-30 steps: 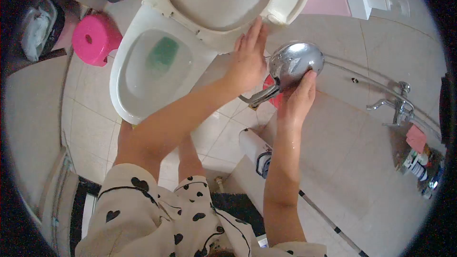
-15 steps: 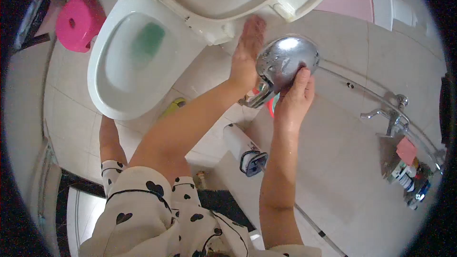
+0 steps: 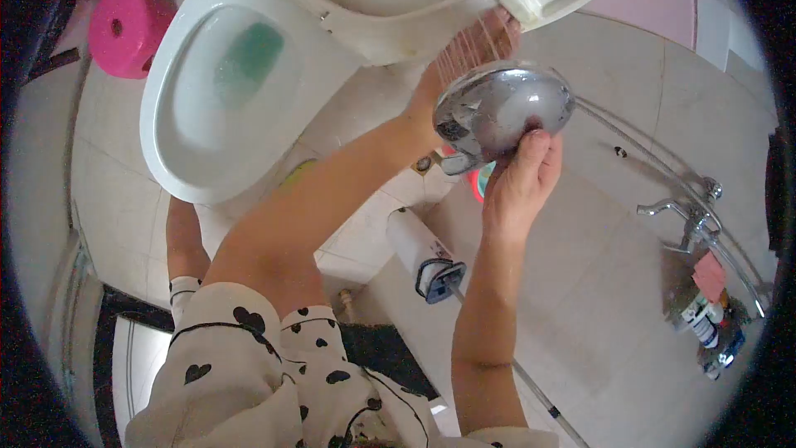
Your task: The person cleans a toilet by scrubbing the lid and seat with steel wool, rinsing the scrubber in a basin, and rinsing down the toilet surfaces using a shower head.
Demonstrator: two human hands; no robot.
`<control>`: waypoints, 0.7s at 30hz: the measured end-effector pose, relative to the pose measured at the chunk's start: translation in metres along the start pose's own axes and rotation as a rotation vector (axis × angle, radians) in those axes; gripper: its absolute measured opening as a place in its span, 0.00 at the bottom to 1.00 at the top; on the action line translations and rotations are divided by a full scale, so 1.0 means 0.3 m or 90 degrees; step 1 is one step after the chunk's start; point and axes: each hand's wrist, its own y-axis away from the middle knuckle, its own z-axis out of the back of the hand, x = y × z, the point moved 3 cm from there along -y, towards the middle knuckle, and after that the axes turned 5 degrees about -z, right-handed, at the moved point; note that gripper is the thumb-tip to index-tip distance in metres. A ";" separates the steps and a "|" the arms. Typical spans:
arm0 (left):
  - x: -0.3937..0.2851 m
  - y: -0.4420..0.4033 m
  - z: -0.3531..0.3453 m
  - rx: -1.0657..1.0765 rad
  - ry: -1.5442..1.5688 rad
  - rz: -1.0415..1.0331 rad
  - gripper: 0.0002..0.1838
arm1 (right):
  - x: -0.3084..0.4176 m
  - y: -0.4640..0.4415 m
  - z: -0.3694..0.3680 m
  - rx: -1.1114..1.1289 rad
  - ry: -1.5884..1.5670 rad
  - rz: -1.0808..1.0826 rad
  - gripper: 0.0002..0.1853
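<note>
Head view: the right hand [image 3: 526, 178] is clamped on a shiny shower head [image 3: 506, 108], its thumb pressed on the rounded metal back; the fingers beneath are mostly hidden. The shower head is in the middle of the scene, slightly to the right, tilted so that its spraying face points away, towards the far side. Thin streams of water [image 3: 474, 43] run from that face onto the left hand [image 3: 464, 50]. The left hand is not closed on anything that shows; its fingers reach out towards the far right, partly veiled by the spray and near the toilet seat [image 3: 377, 29]. Whether the fingertips touch the seat, I cannot tell.

The toilet bowl [image 3: 186, 137] is on the left, with a green patch [image 3: 253, 51] inside it. The seat lies at the far side, beyond the bowl and the left hand. A pink stool [image 3: 133, 29] stands on the floor at the far left. On the right, a metal tap [image 3: 692, 220] is on the pale wall [image 3: 597, 282], and a hose [image 3: 638, 137] runs between the tap area and the shower head. Just nearer than the tap are a pink cloth or sponge [image 3: 709, 276] and a cluster of bottles [image 3: 705, 328]. A white container [image 3: 419, 245], with a dark part at its end, is between the forearms, and a long pole [image 3: 539, 394] is on the near right. Part of a red-rimmed thing [image 3: 476, 185] shows just left of the right hand.
</note>
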 end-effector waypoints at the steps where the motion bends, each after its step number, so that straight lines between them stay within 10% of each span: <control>1: 0.021 -0.007 -0.003 -0.012 -0.003 -0.028 0.31 | 0.000 -0.010 0.000 -0.002 -0.006 -0.002 0.14; 6: 0.128 0.040 0.045 -0.105 0.083 -0.138 0.31 | -0.041 -0.037 -0.005 -0.028 0.010 -0.054 0.13; 12: 0.075 0.057 0.092 0.106 0.337 0.213 0.30 | -0.020 -0.060 -0.056 -0.028 -0.010 -0.080 0.14; 17: 0.079 0.012 0.133 0.134 0.348 0.214 0.30 | -0.027 -0.060 -0.075 -0.044 -0.042 -0.104 0.16; 21: 0.131 0.048 0.169 0.062 -0.022 -0.098 0.29 | -0.020 -0.057 -0.091 -0.080 -0.080 -0.130 0.16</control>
